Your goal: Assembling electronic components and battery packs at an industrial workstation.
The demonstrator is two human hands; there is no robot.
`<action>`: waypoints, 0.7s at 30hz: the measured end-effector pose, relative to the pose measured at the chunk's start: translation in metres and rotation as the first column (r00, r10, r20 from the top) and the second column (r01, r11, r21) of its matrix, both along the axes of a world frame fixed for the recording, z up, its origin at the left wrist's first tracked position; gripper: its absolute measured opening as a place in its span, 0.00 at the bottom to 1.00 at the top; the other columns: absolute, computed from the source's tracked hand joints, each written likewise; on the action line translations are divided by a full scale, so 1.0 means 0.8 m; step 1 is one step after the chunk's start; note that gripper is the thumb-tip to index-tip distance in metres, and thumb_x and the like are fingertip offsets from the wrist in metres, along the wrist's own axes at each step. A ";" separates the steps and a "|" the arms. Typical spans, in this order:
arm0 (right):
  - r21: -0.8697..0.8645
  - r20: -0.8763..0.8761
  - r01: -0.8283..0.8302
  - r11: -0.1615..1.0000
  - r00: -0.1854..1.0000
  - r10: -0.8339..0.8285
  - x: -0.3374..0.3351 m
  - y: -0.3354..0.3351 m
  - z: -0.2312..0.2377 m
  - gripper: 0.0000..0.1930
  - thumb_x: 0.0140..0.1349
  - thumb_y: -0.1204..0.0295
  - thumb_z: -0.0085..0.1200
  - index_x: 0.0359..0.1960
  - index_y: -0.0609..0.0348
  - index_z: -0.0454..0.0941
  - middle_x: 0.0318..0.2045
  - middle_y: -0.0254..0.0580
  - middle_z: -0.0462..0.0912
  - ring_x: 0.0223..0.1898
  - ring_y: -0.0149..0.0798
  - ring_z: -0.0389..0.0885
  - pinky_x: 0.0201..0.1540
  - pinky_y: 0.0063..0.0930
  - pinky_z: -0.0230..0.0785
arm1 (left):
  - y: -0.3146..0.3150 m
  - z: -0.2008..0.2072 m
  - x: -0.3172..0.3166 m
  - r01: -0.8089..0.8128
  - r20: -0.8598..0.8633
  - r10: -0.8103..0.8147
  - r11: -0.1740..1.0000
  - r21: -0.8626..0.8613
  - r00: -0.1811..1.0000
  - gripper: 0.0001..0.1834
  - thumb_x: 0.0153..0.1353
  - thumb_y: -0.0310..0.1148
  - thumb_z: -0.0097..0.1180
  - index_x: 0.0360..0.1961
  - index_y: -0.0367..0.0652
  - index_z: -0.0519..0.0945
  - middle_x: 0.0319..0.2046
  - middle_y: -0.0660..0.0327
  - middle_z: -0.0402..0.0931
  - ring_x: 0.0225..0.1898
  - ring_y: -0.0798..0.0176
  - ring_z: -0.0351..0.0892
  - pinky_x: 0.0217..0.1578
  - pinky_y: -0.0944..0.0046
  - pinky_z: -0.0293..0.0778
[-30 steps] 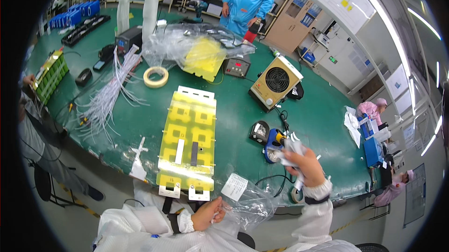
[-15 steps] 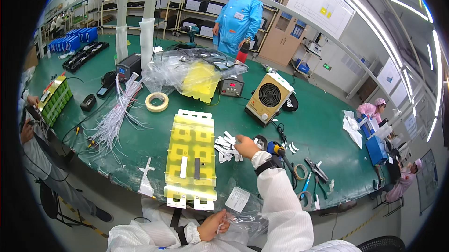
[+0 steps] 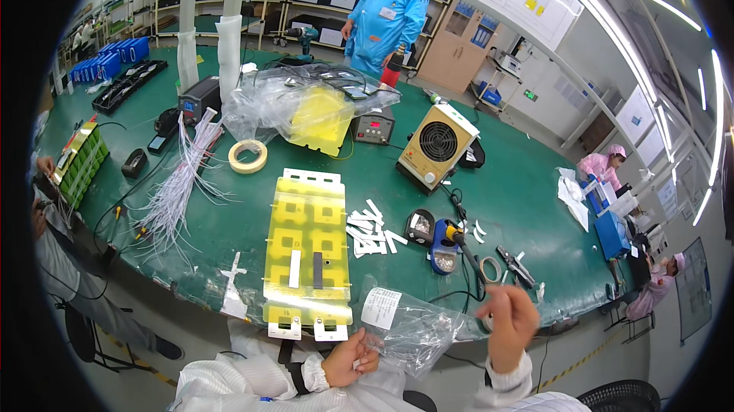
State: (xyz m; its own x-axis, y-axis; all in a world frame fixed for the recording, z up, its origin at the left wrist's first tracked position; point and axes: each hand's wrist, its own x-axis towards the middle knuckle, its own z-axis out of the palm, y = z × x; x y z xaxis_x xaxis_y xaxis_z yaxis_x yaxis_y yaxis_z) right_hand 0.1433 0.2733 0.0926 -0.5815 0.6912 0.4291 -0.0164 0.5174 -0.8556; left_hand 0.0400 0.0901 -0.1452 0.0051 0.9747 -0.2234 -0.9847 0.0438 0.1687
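The clear plastic bag [image 3: 409, 328] with its white label hangs over the near edge of the green table [image 3: 252, 221], just right of the yellow panel [image 3: 308, 248]. Your left hand [image 3: 350, 357] pinches the bag's near corner, fingers closed on the film. Your right hand [image 3: 508, 324] is raised beside the bag, blurred, fingers curled; you cannot tell whether it holds anything. Beyond lie white strips [image 3: 372, 230], a soldering iron stand [image 3: 445, 244], a tape roll [image 3: 248, 157] and a bundle of white wires [image 3: 180, 183].
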 end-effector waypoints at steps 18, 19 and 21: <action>-0.164 0.124 -0.229 0.959 0.960 0.251 0.073 -0.039 -0.099 0.19 0.55 0.71 0.67 0.48 0.61 0.80 0.48 0.47 0.82 0.53 0.50 0.77 0.56 0.42 0.69 | 0.040 0.024 0.000 0.153 -0.151 -0.166 0.984 -0.093 0.975 0.38 0.70 0.67 0.28 0.13 0.48 0.58 0.12 0.66 0.53 0.20 0.65 0.53 0.30 0.68 0.54; -0.155 0.117 -0.238 0.959 0.959 0.257 0.070 -0.040 -0.096 0.19 0.55 0.71 0.67 0.48 0.61 0.80 0.48 0.47 0.82 0.53 0.50 0.77 0.56 0.42 0.69 | 0.041 0.022 0.001 0.169 -0.134 -0.175 0.984 -0.060 0.975 0.38 0.71 0.67 0.27 0.13 0.48 0.57 0.12 0.66 0.53 0.20 0.65 0.53 0.30 0.68 0.55; 0.316 0.322 -0.409 0.856 0.895 0.309 0.066 -0.041 -0.088 0.17 0.52 0.71 0.68 0.43 0.61 0.80 0.44 0.47 0.83 0.50 0.49 0.78 0.53 0.40 0.71 | 0.037 0.027 0.000 0.197 -0.081 -0.193 0.979 0.045 0.978 0.37 0.71 0.66 0.26 0.17 0.45 0.62 0.14 0.66 0.54 0.20 0.66 0.54 0.30 0.69 0.55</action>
